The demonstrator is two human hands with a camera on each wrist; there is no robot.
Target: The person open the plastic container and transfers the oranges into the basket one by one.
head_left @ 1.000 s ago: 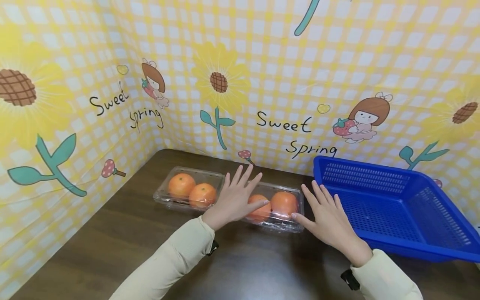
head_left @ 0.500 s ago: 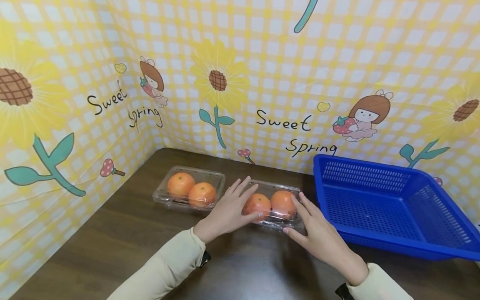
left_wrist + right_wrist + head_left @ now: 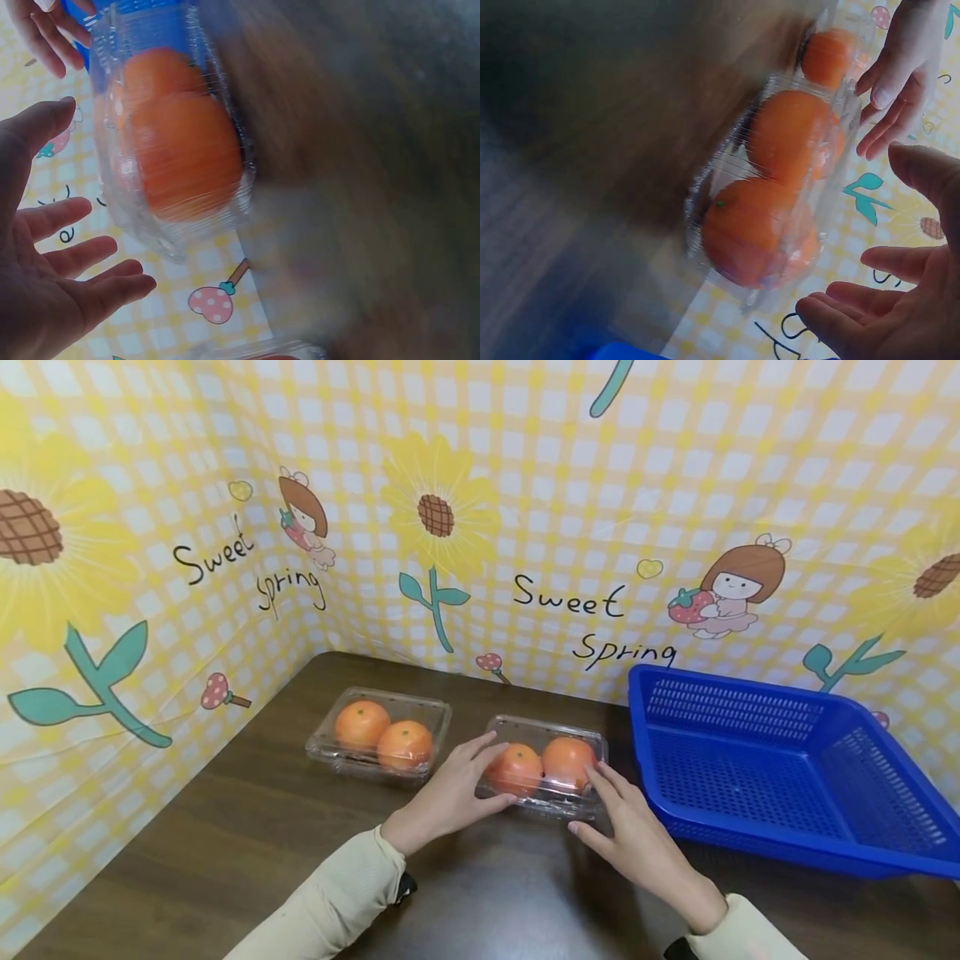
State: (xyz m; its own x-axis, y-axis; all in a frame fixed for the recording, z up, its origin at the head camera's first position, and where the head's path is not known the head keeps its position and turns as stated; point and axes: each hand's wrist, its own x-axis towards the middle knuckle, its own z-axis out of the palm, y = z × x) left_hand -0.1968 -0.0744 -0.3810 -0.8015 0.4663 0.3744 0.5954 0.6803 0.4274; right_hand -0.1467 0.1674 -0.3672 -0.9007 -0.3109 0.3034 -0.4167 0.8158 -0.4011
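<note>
A clear plastic clamshell box (image 3: pixel 551 727) with two oranges (image 3: pixel 567 763) inside lies on the dark wooden table (image 3: pixel 247 860). My left hand (image 3: pixel 448 792) hovers at its left end, fingers spread and slightly bent. At the right end is my right hand (image 3: pixel 641 839), its thumb apart from its fingers. Both wrist views show a gap between each palm and the lid of the box (image 3: pixel 176 150); neither hand grips it. A second clear box (image 3: pixel 435 714), also with two oranges (image 3: pixel 362 725), rests to the left of my left hand.
A blue perforated plastic basket (image 3: pixel 750 852) stands on the right side of the table, close to my right hand. Yellow checked cloth (image 3: pixel 555 510) with flower prints hangs behind the table and along its left side.
My right hand has moved left, from beside the basket to the right end of the box. My left hand has drawn back slightly toward me, off the lid's middle. Both boxes stay put.
</note>
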